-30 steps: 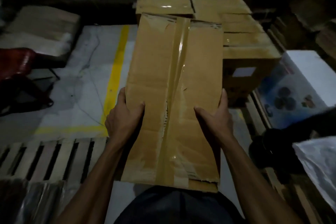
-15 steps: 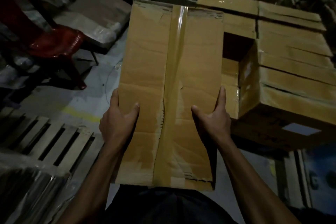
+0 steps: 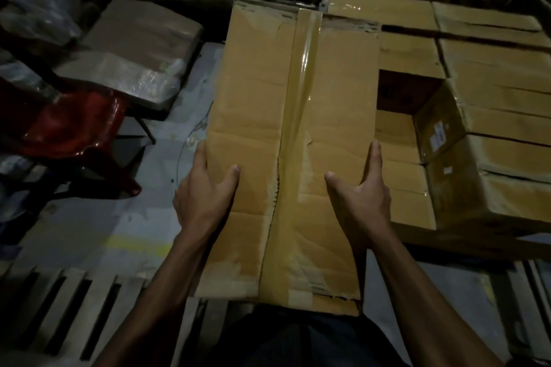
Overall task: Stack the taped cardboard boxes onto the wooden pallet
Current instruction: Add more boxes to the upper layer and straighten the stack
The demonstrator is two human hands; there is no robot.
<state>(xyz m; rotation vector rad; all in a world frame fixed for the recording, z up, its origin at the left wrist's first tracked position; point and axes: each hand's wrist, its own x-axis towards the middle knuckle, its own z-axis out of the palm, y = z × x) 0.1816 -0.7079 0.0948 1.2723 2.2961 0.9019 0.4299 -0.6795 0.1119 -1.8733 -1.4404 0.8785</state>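
I hold one taped cardboard box (image 3: pixel 293 155) in front of my body, its long side running away from me. My left hand (image 3: pixel 205 188) grips its left edge, thumb laid flat on the top face and the fingers wrapped down the side, where I cannot see them. My right hand (image 3: pixel 362 191) grips the right edge in the same manner, thumb on top, forefinger straight along the edge. Both hands sit on the near half of the box. A strip of brown tape (image 3: pixel 301 116) runs the full length of the top face between my thumbs; the cardboard beside it is creased and torn near the middle and ragged at the near right corner.

To the right of my right hand, and beyond it, stands a stack of boxes (image 3: pixel 489 116), taped alike, with a gap (image 3: pixel 402 92) in the upper layer just beside the box I hold. Below and left of my left hand lie the slats of a wooden pallet (image 3: pixel 74 307), on the grey floor. Further left are a red plastic chair (image 3: pixel 74 128) and wrapped bundles (image 3: pixel 140 53).
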